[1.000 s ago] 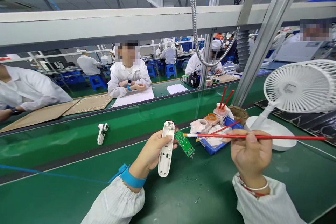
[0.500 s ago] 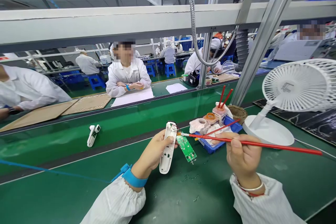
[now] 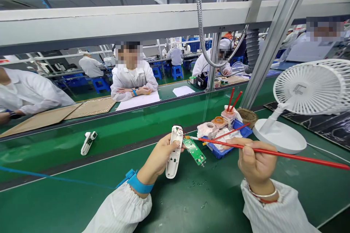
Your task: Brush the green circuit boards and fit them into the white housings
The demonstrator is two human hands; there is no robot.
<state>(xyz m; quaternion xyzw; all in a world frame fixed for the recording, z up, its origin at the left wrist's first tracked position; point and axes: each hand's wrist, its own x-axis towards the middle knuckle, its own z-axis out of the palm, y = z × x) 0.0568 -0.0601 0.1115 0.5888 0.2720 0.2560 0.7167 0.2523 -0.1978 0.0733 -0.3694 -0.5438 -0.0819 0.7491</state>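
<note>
My left hand (image 3: 160,158) is closed round a white plastic housing (image 3: 174,151), held upright above the green bench. A green circuit board (image 3: 194,149) hangs off the housing's top by thin wires. In my right hand (image 3: 255,162) I pinch a long red-handled brush (image 3: 273,153). Its bristle tip (image 3: 190,138) touches the top end of the board, beside the housing. A blue strap (image 3: 135,184) circles my left wrist.
A blue tray (image 3: 218,151) with cloths, tape rolls and a cup of red brushes (image 3: 229,114) sits behind my hands. A white desk fan (image 3: 306,98) stands at the right. Another white housing (image 3: 88,142) lies on the conveyor belt. People in white coats sit across the line.
The white housing on the belt has travelled left. My right hand has lowered a little and the brush tip has moved left onto the board's top end.
</note>
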